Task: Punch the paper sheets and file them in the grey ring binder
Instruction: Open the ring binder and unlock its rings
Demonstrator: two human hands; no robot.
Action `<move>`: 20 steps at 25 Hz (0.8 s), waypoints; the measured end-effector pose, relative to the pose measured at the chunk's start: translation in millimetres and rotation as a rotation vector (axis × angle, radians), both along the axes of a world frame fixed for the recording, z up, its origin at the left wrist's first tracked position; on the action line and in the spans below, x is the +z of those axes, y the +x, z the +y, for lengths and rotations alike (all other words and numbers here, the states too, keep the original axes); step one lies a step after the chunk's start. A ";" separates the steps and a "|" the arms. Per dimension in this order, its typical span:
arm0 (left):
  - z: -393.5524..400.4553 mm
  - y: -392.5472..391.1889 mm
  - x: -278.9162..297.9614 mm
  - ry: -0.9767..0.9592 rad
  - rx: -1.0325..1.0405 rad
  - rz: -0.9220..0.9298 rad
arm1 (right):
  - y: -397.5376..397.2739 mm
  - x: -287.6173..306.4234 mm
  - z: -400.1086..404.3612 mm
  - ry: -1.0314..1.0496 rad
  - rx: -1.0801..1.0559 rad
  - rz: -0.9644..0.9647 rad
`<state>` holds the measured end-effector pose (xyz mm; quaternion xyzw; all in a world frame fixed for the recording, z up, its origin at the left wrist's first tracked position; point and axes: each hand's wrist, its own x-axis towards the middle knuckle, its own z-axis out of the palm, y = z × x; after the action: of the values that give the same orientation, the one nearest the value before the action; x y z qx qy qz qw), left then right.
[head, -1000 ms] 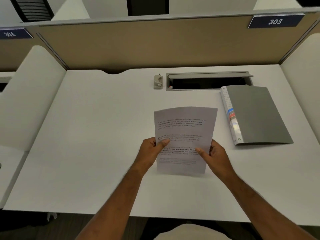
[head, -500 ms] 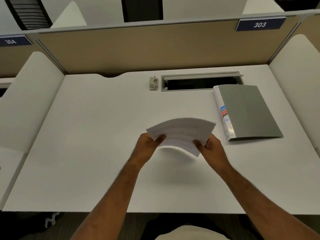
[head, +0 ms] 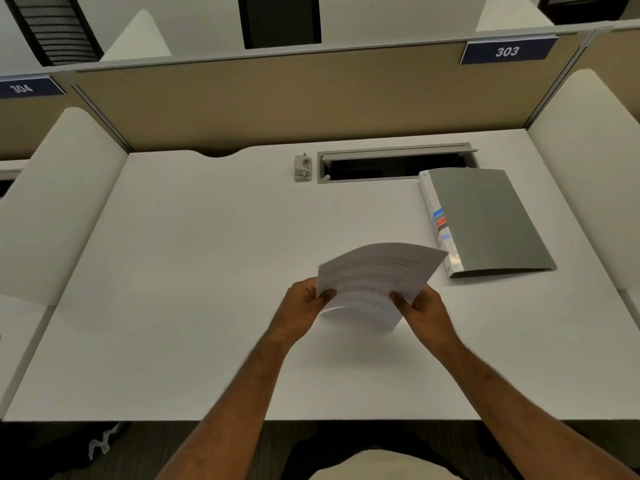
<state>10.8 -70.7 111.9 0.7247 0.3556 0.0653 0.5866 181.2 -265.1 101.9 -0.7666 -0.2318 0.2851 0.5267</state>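
An office of numbered cubicles: tan fabric partition panels with dark blue number plates reading 303 fence a white laminate desk with a grey cable hatch.

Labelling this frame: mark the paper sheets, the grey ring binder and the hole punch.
paper sheets (head: 377, 271), head view, middle of the top printed page.
grey ring binder (head: 485, 220), head view, closed front cover.
hole punch (head: 303, 168), head view, its top.

On the desk, the paper sheets are in the middle, held up between the left hand and the right hand, with the ring binder lying to their right and the hole punch far behind them.
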 end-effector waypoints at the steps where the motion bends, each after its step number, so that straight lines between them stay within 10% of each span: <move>1: -2.7 -0.2 -2.8 0.017 -0.004 0.009 | -0.9 -3.3 -2.2 -0.004 0.001 -0.007; 20: 19.8 -29.6 -0.8 -0.079 0.141 -0.042 | -16.1 -9.8 30.3 -0.023 0.118 0.071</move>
<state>-18.8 -50.9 111.1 0.6726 0.3959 0.1076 0.6158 165.1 -234.8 92.1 -0.7468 -0.2546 0.3454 0.5081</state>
